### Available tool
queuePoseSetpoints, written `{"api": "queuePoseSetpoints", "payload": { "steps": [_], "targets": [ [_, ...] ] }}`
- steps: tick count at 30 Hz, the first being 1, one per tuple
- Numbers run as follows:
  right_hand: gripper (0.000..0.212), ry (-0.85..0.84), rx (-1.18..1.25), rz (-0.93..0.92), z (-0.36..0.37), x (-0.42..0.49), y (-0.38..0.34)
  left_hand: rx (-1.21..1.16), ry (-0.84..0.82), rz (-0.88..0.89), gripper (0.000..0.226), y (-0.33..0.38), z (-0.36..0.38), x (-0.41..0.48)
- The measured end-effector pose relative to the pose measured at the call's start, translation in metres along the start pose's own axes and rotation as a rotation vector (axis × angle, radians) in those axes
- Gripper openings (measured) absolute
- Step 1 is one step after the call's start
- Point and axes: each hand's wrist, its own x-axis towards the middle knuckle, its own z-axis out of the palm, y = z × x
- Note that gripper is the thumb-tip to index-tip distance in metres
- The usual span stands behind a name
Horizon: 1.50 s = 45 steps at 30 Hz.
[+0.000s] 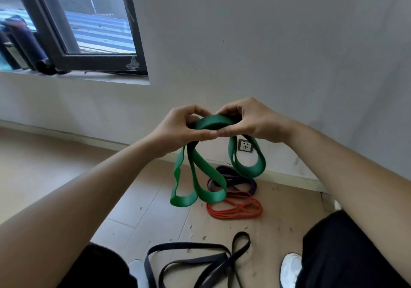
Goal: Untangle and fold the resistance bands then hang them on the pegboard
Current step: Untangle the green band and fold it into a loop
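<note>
Black band (191,245) lies tangled on floor, lower centre. Mid-frame, left hand (178,129) and right hand (251,120) both pinch green band (211,120); loops dangle.

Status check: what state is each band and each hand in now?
Green flat rubber band: off the floor, gathered at top, loops hanging.
Left hand: grips the green band's top.
Right hand: grips it too.
Purple rubber band: bunched on the floor.
Orange thin rubber band: coiled on the floor beside the purple one.
Black flat rubber band: sprawled on the floor, strands crossing.
</note>
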Motion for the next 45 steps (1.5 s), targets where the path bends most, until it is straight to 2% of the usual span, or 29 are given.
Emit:
{"api": "queuePoseSetpoints", "payload": {
  "steps": [7,10,13,20,25,31,36,45],
  "targets": [
    [0.026,0.107,0.115,-0.081,-0.007,-0.001,-0.001,0.191,-0.104,-0.031,0.025,-0.026,0.014,-0.005],
    [0.024,0.178,0.164,-0.082,-0.017,-0.001,0.008,0.104,-0.07,-0.054,0.02,-0.027,0.009,-0.003],
    [0.023,0.202,0.159,-0.05,-0.03,-0.004,0.021,-0.054,-0.062,-0.058,0.027,-0.023,0.002,-0.001],
    [0.028,0.032,0.081,0.126,-0.035,-0.013,0.044,-0.337,0.103,-0.047,0.046,-0.017,0.001,0.006],
    [0.034,-0.056,0.089,0.207,-0.013,-0.007,0.048,-0.366,0.148,-0.03,0.028,-0.011,0.007,0.009],
    [0.035,-0.016,0.076,0.161,0.011,0.002,0.04,-0.342,0.142,-0.02,0.028,-0.008,0.007,0.01],
    [0.042,0.105,0.145,0.0,0.019,0.007,0.022,-0.278,0.08,0.017,0.034,-0.008,0.008,0.008],
    [0.052,0.167,-0.057,-0.064,0.008,0.008,0.007,-0.133,0.072,0.091,0.039,-0.004,0.006,0.009]
  ]
}}
